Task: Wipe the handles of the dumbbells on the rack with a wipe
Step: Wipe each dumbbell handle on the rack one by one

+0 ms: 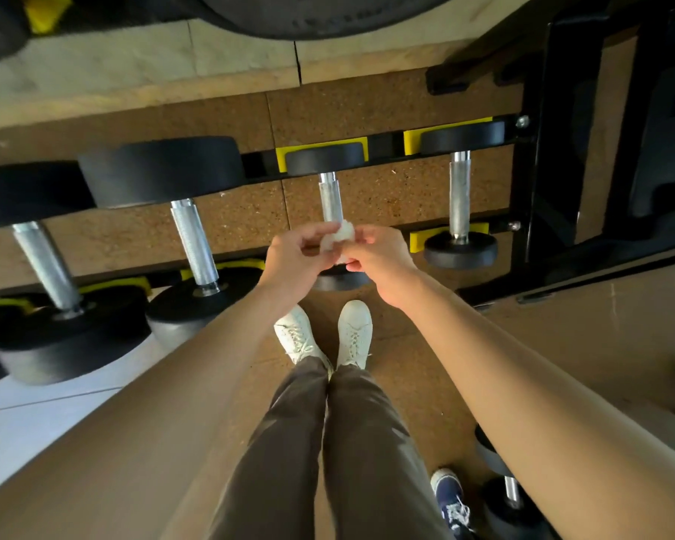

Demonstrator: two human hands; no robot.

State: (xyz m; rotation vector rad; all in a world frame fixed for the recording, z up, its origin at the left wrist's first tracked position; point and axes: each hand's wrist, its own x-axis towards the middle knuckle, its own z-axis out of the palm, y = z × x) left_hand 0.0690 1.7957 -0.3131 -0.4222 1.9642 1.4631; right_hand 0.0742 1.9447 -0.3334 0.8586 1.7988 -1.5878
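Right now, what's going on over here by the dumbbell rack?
A person stands at the dumbbell rack, with left hand and right hand both pinching a crumpled white wipe between them. The wipe sits over the near end of one dumbbell's chrome handle; whether it touches is unclear.

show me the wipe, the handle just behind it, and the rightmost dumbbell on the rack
wipe [338, 237], head view, crumpled white top
handle behind the wipe [330, 200], head view, bare knurled middle
rightmost dumbbell [460, 192], head view, middle of its handle
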